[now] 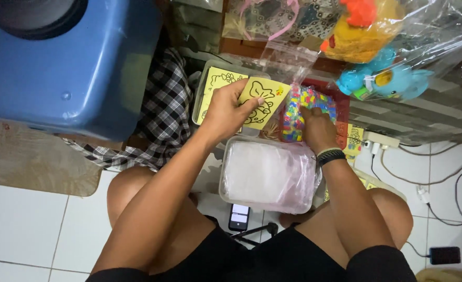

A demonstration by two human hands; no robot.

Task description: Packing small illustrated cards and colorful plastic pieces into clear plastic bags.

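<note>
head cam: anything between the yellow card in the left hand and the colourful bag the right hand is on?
Nearly nothing. In the head view the yellow card and the colourful bag sit almost edge to edge; the narrow gap shows only clear plastic wrap above.

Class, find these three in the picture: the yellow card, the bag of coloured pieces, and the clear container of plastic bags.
yellow card [265, 104], head view, on its printed face.
bag of coloured pieces [295, 117], head view, on its left half.
clear container of plastic bags [265, 175], head view, on the bags at its middle.
</note>
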